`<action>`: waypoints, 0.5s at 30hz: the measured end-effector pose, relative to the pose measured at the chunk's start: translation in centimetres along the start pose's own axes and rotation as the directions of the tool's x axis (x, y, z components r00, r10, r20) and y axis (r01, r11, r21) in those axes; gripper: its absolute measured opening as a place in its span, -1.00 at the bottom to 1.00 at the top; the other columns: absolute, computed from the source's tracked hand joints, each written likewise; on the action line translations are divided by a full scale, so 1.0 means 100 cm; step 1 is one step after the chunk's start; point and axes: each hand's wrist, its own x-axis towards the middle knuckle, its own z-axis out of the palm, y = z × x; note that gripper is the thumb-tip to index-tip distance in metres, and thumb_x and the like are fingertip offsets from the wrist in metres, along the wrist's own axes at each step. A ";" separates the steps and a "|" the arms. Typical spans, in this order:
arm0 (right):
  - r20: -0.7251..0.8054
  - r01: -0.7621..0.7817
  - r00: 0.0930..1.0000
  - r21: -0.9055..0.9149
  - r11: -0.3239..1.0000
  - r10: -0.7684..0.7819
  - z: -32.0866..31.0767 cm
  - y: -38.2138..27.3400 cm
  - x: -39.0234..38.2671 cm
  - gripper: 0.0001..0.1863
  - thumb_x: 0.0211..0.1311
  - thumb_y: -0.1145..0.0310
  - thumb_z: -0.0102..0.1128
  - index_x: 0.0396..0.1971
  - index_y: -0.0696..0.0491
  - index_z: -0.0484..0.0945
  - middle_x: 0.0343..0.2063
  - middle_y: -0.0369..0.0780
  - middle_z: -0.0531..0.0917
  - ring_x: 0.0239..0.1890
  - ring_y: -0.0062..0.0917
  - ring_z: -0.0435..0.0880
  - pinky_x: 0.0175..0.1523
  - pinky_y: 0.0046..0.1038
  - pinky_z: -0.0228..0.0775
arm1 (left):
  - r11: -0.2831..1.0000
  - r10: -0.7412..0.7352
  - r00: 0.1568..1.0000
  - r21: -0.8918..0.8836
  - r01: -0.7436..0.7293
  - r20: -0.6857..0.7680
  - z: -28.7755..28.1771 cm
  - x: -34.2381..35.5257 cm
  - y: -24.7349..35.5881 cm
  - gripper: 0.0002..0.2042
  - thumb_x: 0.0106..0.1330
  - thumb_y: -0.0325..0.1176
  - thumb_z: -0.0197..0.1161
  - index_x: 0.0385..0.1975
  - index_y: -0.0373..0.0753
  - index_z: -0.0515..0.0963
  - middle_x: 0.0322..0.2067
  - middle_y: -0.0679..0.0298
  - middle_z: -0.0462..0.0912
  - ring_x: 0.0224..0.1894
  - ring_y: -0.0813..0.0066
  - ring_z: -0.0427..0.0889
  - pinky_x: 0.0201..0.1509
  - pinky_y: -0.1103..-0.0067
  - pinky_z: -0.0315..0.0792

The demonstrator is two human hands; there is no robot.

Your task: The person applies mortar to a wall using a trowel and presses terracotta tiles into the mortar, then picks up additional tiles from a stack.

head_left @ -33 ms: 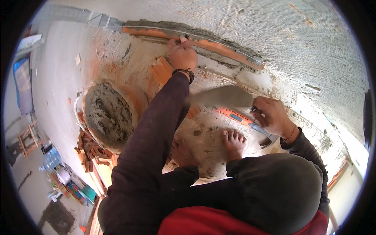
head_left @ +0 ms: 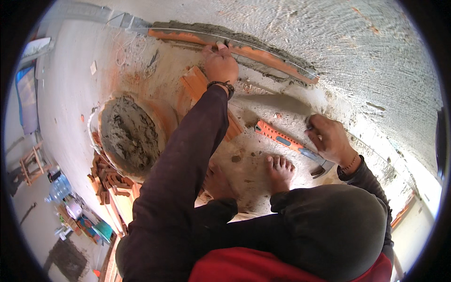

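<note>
Against the rough wall, a narrow terracotta strip point(head_left: 263, 58) is set in grey mortar point(head_left: 183, 27) below a taut line. My left hand point(head_left: 221, 66) grips the strip's edge with bent fingers. My right hand point(head_left: 326, 136) is curled round what appears to be a trowel handle; its grey blade point(head_left: 277, 103) is blurred and hard to separate from shadow. Just below that hand lies a hammer point(head_left: 277, 134) with an orange handle. Partly hidden under my left arm is a loose terracotta plank point(head_left: 195, 84).
A bucket of mortar point(head_left: 127, 134) stands left of my arm, with broken terracotta pieces point(head_left: 101, 176) below it. My bare feet point(head_left: 279, 174) are near the hammer. At the far left are a water jug point(head_left: 60, 188), household items and a wooden stool point(head_left: 33, 164).
The grey blade by my right hand has shifted and shows less distinctly, exposing more of the hammer handle and terracotta plank. My left hand has barely moved.
</note>
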 end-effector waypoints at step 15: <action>-0.143 -0.090 0.988 -0.250 0.964 0.055 0.000 -0.032 0.059 -0.70 0.33 0.37 0.02 -0.05 0.24 0.36 -0.26 0.13 0.60 -0.31 0.04 0.62 -0.22 -0.06 0.48 | 0.990 0.119 0.990 -0.071 -0.124 -0.071 0.007 0.006 -0.037 -0.54 0.54 -0.20 -0.13 0.23 -0.48 0.13 -0.17 0.09 0.65 -0.24 0.41 0.60 -0.08 0.50 0.45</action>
